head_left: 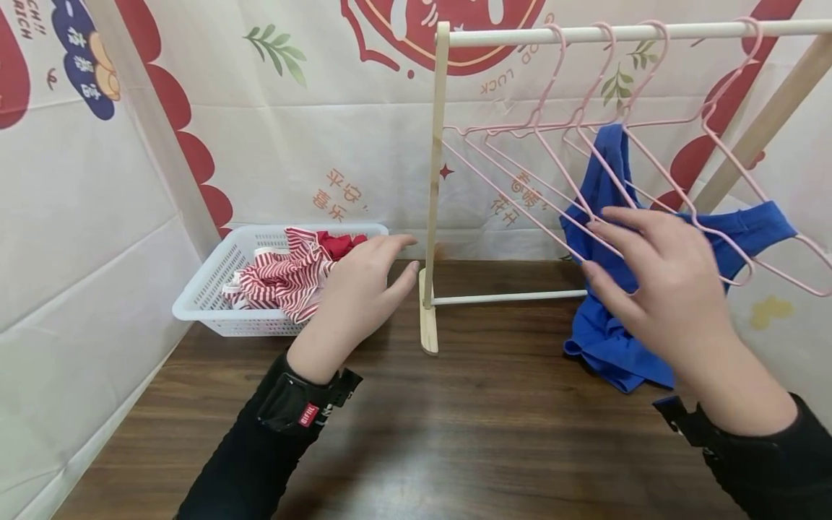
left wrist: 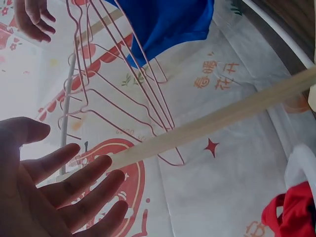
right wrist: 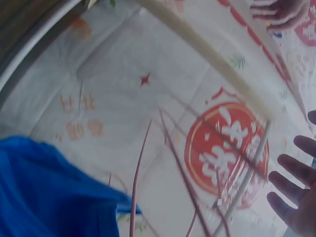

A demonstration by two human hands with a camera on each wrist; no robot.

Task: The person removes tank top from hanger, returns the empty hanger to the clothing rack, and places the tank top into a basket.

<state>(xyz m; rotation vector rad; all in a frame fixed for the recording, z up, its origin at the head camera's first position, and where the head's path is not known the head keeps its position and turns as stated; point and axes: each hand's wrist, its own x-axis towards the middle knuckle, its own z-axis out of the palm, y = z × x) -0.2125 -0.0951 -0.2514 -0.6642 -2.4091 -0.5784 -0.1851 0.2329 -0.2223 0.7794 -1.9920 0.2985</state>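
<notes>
My left hand [head_left: 357, 285], fingers relaxed and holding nothing, hovers in front of the right end of a white plastic basket [head_left: 253, 327]. In the basket lie red-and-white striped clothes [head_left: 276, 278] and a red cloth [head_left: 338, 244]. My right hand [head_left: 669, 282] is raised before the pink hangers [head_left: 536, 124] with its fingers apart; the right wrist view shows nothing in its grasp. Whether a fingertip touches a wire cannot be told. A blue sleeveless garment [head_left: 617, 361] hangs on one of the hangers, its lower part reaching down to the table, partly behind the right hand.
A rack with a pale top rail [head_left: 500, 36] and a wooden post [head_left: 437, 180] stands on the dark wooden table [head_left: 455, 448]. Its white lower bar [head_left: 507, 297] runs just above the tabletop. Printed white cloth [head_left: 292, 166] covers the walls behind and to the left.
</notes>
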